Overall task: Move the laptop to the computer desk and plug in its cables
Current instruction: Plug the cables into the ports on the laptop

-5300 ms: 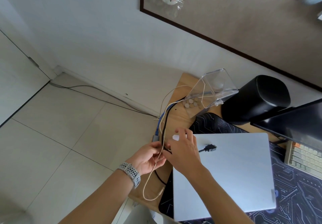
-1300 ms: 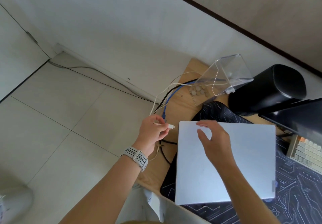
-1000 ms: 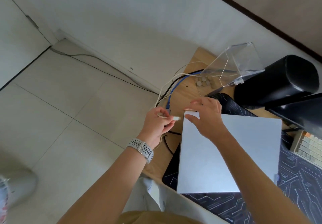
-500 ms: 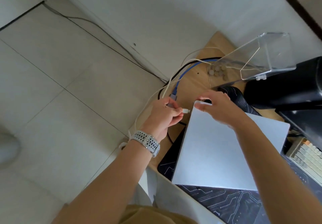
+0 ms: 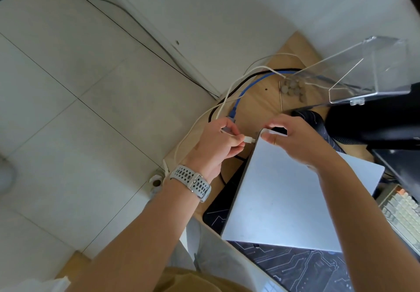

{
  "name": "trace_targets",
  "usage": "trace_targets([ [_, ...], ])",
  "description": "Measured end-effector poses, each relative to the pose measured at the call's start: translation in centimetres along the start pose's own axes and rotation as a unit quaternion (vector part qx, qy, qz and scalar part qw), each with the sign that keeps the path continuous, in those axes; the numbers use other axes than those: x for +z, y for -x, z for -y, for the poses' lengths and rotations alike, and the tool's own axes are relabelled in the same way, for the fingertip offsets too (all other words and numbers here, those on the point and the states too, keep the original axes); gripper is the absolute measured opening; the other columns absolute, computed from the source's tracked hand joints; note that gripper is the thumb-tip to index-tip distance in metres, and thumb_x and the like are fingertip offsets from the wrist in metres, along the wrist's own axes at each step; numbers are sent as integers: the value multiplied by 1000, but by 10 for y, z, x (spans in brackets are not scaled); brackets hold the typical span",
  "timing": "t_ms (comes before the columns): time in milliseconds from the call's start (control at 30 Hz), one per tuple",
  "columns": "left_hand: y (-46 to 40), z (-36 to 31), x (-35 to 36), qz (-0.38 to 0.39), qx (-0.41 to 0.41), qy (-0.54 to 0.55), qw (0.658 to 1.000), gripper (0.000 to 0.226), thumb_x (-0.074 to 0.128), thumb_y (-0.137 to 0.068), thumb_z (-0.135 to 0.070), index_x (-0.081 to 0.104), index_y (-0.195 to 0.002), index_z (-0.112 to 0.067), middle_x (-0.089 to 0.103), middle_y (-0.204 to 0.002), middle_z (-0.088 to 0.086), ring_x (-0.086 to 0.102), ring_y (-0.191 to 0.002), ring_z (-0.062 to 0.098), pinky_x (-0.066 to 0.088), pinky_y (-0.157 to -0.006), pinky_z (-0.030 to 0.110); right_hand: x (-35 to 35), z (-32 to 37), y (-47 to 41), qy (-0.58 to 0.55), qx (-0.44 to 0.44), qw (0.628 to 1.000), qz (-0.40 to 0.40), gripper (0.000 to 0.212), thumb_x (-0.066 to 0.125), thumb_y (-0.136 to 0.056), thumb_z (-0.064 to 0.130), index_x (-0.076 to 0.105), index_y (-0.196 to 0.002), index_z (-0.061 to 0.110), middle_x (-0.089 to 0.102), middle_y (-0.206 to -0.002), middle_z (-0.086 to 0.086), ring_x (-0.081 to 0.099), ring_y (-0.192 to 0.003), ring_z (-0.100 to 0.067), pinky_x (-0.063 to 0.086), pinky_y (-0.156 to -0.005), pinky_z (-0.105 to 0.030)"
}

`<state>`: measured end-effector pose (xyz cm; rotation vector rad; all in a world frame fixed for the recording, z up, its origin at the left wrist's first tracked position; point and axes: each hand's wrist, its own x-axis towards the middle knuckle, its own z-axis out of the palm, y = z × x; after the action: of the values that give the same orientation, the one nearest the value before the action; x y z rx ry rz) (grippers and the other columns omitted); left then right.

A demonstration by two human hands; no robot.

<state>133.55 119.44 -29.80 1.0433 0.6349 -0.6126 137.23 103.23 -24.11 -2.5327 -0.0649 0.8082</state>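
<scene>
Plug [image 5: 249, 140] now nearer laptop [image 5: 293, 191] edge, pinched in left hand [image 5: 218, 141], right hand [image 5: 293, 139] gripping laptop corner

Silver laptop [image 5: 284, 191]; white cable [image 5: 229, 92], blue cable [image 5: 247, 87]; black desk mat [image 5: 293, 266], pale circuit-line pattern; watch strap [image 5: 193, 181] apparently grey.

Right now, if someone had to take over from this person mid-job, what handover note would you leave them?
Left hand: pinches the white cable just behind its plug, tip almost at the laptop's left edge.
Right hand: grips the laptop's far-left corner and steadies it.
Laptop: closed, lying on the dark desk mat on the wooden desk.
Blue cable and black cable: loose on the desk beyond the hands.
Done: laptop is on the desk.
Left: seat the white plug; whether it is already in the port cannot be told. Then connect the other cables.
</scene>
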Motion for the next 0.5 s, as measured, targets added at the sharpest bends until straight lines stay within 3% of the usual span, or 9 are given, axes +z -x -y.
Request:
trace_targets([
  [267, -3, 8, -4, 9, 45, -30, 998, 13, 66, -80, 8, 59, -77, -2, 62, -83, 14, 67, -69, 18, 58, -68, 28, -1, -9, -7, 10, -9, 1000, 15, 4, 63, -87, 36, 64, -89, 40, 61, -98, 25, 55, -107, -8, 30, -108, -53],
  [500, -3, 8, -6, 20, 35, -1, 999, 16, 68, -79, 6, 58, -73, -4, 63, -77, 13, 66, -67, 17, 58, -68, 28, -1, -11, -6, -11, -11, 1000, 19, 12, 63, -88, 32, 69, -98, 28, 65, -100, 19, 54, -104, 4, 38, -105, -42],
])
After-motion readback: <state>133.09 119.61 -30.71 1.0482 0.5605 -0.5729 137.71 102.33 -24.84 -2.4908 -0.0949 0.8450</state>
